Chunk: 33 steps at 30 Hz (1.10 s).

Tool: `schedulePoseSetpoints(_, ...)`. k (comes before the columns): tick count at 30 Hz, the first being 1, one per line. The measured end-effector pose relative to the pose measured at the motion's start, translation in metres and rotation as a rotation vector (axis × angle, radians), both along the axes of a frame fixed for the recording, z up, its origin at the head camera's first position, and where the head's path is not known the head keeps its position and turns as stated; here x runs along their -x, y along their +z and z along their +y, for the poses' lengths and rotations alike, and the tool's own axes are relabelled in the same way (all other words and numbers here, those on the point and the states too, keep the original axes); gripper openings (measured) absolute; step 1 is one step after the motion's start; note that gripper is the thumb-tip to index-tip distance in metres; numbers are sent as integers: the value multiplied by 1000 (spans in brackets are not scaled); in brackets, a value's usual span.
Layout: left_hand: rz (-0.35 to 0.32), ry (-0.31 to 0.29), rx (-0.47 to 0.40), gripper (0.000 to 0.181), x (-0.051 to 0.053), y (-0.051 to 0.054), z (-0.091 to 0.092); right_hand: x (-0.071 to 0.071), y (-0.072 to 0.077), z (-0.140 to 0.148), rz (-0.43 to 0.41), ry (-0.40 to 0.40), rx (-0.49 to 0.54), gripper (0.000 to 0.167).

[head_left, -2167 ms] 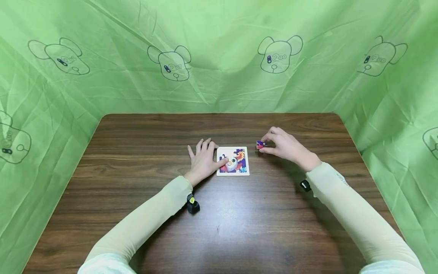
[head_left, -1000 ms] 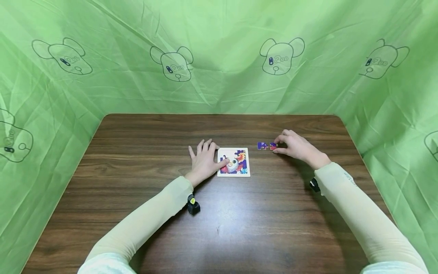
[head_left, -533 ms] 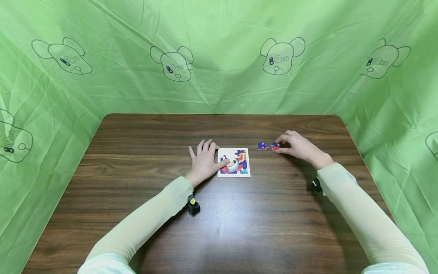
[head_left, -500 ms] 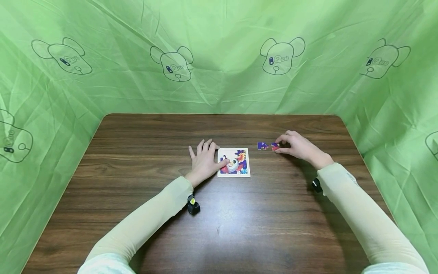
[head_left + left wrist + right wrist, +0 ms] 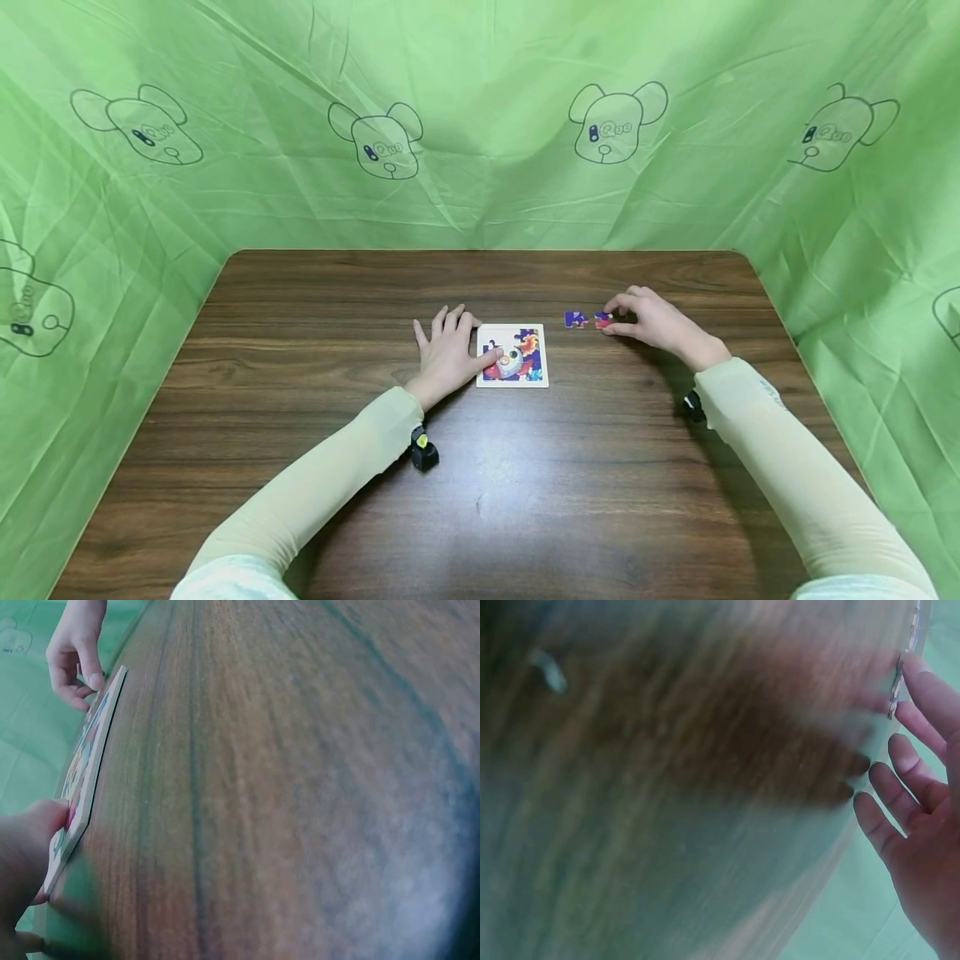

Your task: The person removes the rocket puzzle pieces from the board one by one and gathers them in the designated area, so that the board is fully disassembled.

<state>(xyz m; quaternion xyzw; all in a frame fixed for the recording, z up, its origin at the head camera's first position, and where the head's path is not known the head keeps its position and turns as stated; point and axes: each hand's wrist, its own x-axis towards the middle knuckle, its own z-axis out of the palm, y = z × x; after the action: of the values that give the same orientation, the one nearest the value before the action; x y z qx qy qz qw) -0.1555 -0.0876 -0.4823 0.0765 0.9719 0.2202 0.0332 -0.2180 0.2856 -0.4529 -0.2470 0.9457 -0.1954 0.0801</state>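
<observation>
A square jigsaw puzzle board (image 5: 512, 383) with a pale frame lies mid-table, partly filled with a colourful picture. Its upper left part shows bare white. My left hand (image 5: 447, 354) rests at the board's left edge, fingers spread on the table and thumb laid over the picture. To the right of the board lies a purple puzzle piece (image 5: 574, 320). Just beyond it my right hand (image 5: 660, 325) pinches a second, purple and red puzzle piece (image 5: 602, 320) between thumb and index finger, at table level. A narrow gap separates the two pieces.
The brown wooden table (image 5: 480, 475) has its far edge against a green curtain (image 5: 495, 192), which also hangs at both sides. Each wrist carries a small black camera, such as the left wrist camera (image 5: 424, 450).
My right hand has moved right, away from the board. Two pieces now show on the table, the purple one released. Over the last half second almost nothing moves. The left hand stays put.
</observation>
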Motion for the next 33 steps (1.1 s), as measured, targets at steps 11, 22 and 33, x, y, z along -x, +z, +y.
schedulePoseSetpoints(11, -5, -5, 9, 66, 0, 0, -2, -6, 0, -3, -21, -40, 72, 41)
schedulePoseSetpoints(22, -14, -18, 11, 67, -1, 1, -6, -17, 9, -57, 32, 100, 126, 36)
schedulePoseSetpoints(33, -28, -21, 12, 66, 0, 3, -5, -20, 11, -114, -45, 204, 94, 37)
